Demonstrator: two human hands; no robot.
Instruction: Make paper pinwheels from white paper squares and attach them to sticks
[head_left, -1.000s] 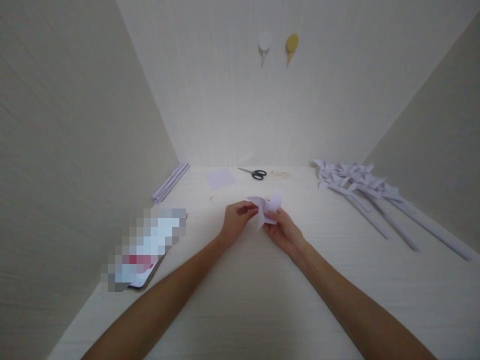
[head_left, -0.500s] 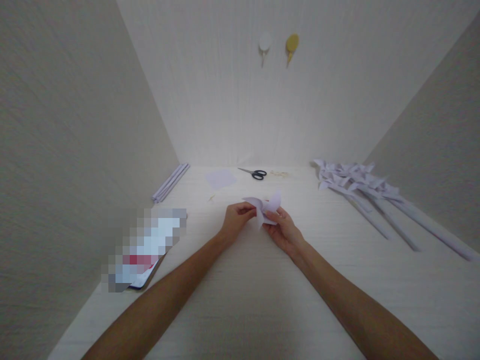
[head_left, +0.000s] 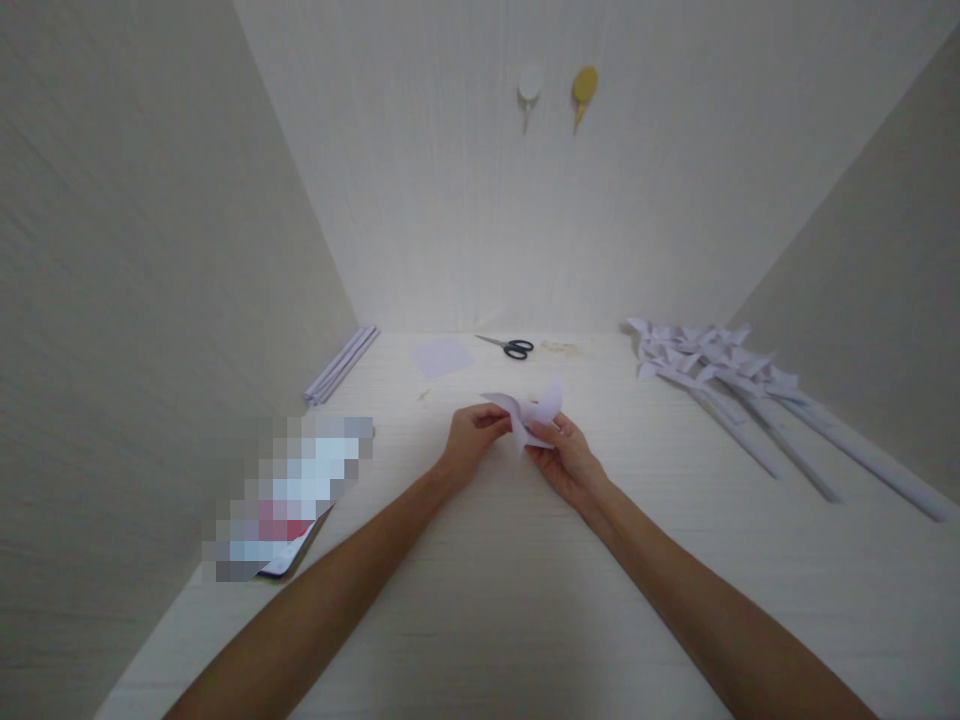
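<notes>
A pale lilac paper pinwheel (head_left: 534,411) with curled blades is held between my two hands over the middle of the table. My left hand (head_left: 474,437) pinches its left side, fingers and thumb closed together. On the other side, my right hand (head_left: 564,455) grips the lower right of the paper, thumb on top near the centre. The fingers partly cover the pinwheel's centre, so I cannot make out what is there. Beyond the hands lie black-handled scissors (head_left: 516,348) and a flat square of lilac paper (head_left: 441,357).
Several paper pinwheels (head_left: 697,358) on rolled paper sticks lie at the right. Rolled paper sticks (head_left: 343,365) rest by the left wall. A phone (head_left: 296,548), mostly blurred, lies nearer me. Small light bits (head_left: 559,348) sit beside the scissors. Two hooks (head_left: 585,88) hang on the back wall.
The pinwheel's blades have shifted slightly between my fingers. Both hands stay almost where they were, still gripping the paper.
</notes>
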